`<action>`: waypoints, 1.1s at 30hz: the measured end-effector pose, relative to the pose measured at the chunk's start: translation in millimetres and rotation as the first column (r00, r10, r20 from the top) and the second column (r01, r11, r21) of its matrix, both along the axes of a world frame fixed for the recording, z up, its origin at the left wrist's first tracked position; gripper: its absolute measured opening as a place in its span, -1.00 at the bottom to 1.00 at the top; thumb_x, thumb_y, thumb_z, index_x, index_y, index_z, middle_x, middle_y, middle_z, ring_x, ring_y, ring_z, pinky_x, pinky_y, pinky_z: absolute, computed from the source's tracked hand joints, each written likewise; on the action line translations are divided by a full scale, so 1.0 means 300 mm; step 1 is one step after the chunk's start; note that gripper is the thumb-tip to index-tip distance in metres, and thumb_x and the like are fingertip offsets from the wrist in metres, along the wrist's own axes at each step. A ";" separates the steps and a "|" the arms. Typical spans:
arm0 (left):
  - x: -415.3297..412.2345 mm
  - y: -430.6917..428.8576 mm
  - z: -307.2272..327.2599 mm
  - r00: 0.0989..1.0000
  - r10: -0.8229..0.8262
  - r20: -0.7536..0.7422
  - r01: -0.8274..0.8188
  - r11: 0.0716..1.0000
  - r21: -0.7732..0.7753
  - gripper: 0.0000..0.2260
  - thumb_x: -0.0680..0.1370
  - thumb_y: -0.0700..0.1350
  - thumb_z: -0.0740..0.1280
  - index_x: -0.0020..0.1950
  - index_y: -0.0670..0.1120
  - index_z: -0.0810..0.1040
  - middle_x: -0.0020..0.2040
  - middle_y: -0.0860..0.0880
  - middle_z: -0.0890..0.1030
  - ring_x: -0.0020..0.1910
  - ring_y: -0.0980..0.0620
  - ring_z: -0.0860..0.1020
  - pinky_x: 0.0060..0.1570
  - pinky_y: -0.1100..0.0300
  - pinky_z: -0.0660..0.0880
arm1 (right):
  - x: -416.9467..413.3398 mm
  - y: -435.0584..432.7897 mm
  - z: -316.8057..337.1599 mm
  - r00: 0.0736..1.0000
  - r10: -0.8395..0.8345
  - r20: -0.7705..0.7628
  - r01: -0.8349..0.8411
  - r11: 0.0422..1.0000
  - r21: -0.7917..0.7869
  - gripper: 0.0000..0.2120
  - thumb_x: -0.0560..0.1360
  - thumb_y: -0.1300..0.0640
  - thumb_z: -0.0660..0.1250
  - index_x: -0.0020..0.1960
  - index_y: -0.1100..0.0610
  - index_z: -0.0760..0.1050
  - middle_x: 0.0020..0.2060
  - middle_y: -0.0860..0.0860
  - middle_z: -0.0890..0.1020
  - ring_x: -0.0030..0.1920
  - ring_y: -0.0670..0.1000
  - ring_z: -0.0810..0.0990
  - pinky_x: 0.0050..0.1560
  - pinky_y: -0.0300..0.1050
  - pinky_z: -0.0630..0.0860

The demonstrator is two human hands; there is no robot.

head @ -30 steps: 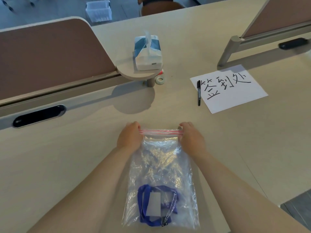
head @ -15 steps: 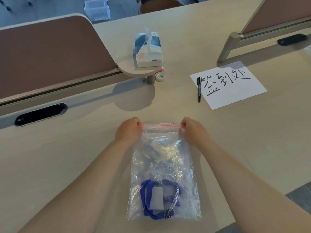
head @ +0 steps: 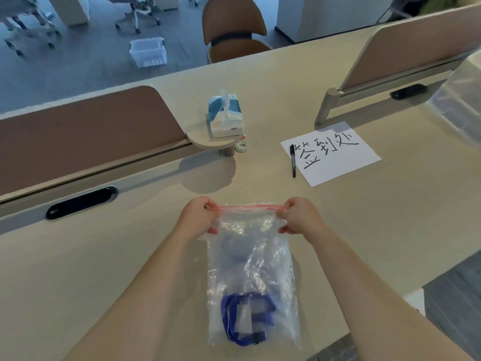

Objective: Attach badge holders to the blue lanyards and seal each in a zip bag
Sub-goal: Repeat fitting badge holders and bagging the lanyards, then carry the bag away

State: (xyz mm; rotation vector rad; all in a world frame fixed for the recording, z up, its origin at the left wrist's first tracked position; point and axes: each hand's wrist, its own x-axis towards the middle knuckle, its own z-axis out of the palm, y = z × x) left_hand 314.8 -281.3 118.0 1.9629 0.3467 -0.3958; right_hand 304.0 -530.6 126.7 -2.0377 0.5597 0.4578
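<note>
A clear zip bag (head: 253, 259) with a red zip strip lies lengthwise on the beige table (head: 104, 256) in front of me. A coiled blue lanyard (head: 243, 317) with a clear badge holder (head: 243, 319) clipped to it sits at the bag's near end. My left hand (head: 199, 217) pinches the left end of the zip strip. My right hand (head: 296, 217) pinches the right end. The strip is stretched taut between them; whether it is sealed cannot be told.
A tissue pack (head: 226, 115) stands on a small round shelf, a tape roll (head: 242, 146) beside it. A black marker (head: 293, 160) lies by a written paper sheet (head: 331, 152). Brown dividers (head: 86, 136) flank the table. A clear plastic box (head: 463, 100) is at far right.
Both hands have kept hold of the zip strip and drawn a little further apart, pulling it taut. The camera has tilted up, showing more of the room.
</note>
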 end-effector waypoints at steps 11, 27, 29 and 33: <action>-0.216 -0.025 0.255 0.993 0.080 0.086 -0.065 0.985 -0.160 -0.94 0.52 -0.31 0.38 -0.13 -0.19 0.57 -0.22 -0.20 0.61 -0.31 -0.07 0.62 -0.12 -0.06 0.66 | -0.263 0.011 0.314 0.956 -0.276 0.099 0.235 0.924 0.302 -0.93 0.51 0.34 0.34 -0.11 0.26 0.45 -0.22 0.21 0.61 -0.37 0.11 0.69 -0.34 -0.14 0.60; -0.229 -0.432 0.686 0.931 0.031 0.363 0.081 0.954 -0.289 -0.89 0.55 -0.26 0.38 -0.13 -0.08 0.58 -0.26 0.14 0.65 -0.30 -0.02 0.66 -0.06 0.06 0.63 | -0.388 -0.339 0.678 0.716 -0.573 0.399 0.340 0.786 0.517 -0.93 0.51 0.39 0.33 -0.06 0.26 0.48 -0.26 0.14 0.61 -0.40 0.04 0.61 -0.30 -0.17 0.59; -0.221 -0.531 0.714 0.920 0.032 0.390 0.087 0.955 -0.283 -0.88 0.55 -0.25 0.38 -0.14 -0.05 0.59 -0.25 0.09 0.65 -0.27 -0.06 0.68 -0.06 0.04 0.64 | -0.379 -0.434 0.702 0.698 -0.581 0.418 0.333 0.780 0.529 -0.92 0.51 0.40 0.33 -0.06 0.27 0.48 -0.27 0.15 0.60 -0.42 0.03 0.60 -0.32 -0.19 0.58; -0.245 -0.742 0.730 0.908 0.076 0.412 0.047 0.958 -0.281 -0.88 0.55 -0.25 0.38 -0.11 -0.04 0.60 -0.19 -0.06 0.65 -0.23 -0.12 0.69 -0.11 0.08 0.64 | -0.378 -0.651 0.713 0.690 -0.571 0.445 0.294 0.783 0.547 -0.90 0.50 0.40 0.34 -0.12 0.24 0.48 -0.31 0.12 0.61 -0.44 0.02 0.58 -0.33 -0.18 0.58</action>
